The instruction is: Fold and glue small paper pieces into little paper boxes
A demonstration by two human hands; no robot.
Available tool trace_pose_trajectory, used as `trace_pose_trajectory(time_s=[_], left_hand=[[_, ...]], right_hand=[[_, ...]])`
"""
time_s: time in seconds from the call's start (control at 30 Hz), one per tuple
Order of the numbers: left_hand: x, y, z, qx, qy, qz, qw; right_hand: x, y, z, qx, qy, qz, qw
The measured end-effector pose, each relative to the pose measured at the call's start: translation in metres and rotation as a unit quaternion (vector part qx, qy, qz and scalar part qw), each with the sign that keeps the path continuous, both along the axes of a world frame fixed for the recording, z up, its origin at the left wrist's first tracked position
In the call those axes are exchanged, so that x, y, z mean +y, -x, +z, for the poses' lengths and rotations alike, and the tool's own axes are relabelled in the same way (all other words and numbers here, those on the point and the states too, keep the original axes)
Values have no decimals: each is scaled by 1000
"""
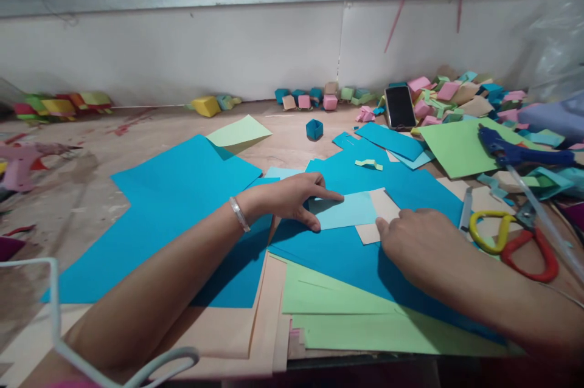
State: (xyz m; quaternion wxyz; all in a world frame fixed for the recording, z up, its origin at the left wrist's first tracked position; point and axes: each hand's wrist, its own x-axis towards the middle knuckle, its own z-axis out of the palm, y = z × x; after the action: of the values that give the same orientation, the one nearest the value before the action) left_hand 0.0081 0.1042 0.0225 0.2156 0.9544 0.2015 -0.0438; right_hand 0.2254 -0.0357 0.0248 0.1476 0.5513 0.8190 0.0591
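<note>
A light blue paper strip [344,210] lies over a cream paper piece [370,234], both on top of blue paper sheets [337,254]. My left hand [298,198], with a bracelet at its wrist, rests at the strip's left end. Its index finger and thumb are spread apart, touching the strip's upper and lower sides. My right hand [420,239] is closed at the right edge of the cream piece, its thumb on the paper. The other right fingertips are hidden beneath the hand.
Yellow-and-red-handled scissors [513,242], a cutter [466,211] and a blue glue gun [524,148] lie right. A pink glue gun [22,163] is left. Behind are a phone [400,107], a small blue paper box [314,129] and piled paper cubes [456,96]. A white cable [55,303] crosses front left.
</note>
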Motion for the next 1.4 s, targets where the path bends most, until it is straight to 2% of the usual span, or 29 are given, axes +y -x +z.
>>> trace_pose_trajectory(time_s=[0.1, 0.2, 0.27, 0.33, 0.4, 0.53, 0.67, 0.77, 0.9, 1.0, 1.07, 1.13, 1.2, 1.27, 1.4], left_hand=[[0, 1, -1, -7, -4, -5, 1000], [0, 1, -1, -10, 4, -2, 1000], [-1, 0, 0, -12, 8, -1, 1000], [-1, 0, 1, -2, 12, 3, 1000], [0, 0, 0, 10, 20, 11, 1000], [4, 1, -4, -1, 37, 29, 999], [9, 4, -6, -28, 75, 39, 996], [10, 6, -6, -67, 130, 68, 987], [6, 1, -7, -157, 190, 186, 951], [2, -5, -9, -329, 236, 269, 874], [1, -6, -10, -420, 280, 278, 817], [-1, -6, -10, -460, 317, 254, 789], [-3, -7, -8, -462, 347, 224, 785], [-8, -10, -5, -445, 361, 214, 791], [-15, -13, 6, -400, 317, 294, 808]], right_hand=[[4, 0, 2, 4, -20, -17, 1000], [6, 7, 3, 26, -40, 52, 998], [6, 11, 2, 22, -18, 74, 997], [9, 10, 2, 14, 1, 46, 999], [16, 6, -1, 29, -29, 17, 999], [46, -11, -18, 140, -120, 54, 981], [69, -25, -38, 243, -101, 76, 962], [72, -28, -40, 281, -107, 68, 951], [65, -27, -32, 385, -105, 28, 916], [63, -26, -24, 425, -127, -39, 895], [62, -25, -19, 463, -125, -77, 874], [60, -23, -16, 542, -80, -111, 829], [59, -20, -15, 633, -16, -140, 761], [57, -16, -15, 695, 16, -161, 700], [52, -9, -15, 742, 10, -158, 652]])
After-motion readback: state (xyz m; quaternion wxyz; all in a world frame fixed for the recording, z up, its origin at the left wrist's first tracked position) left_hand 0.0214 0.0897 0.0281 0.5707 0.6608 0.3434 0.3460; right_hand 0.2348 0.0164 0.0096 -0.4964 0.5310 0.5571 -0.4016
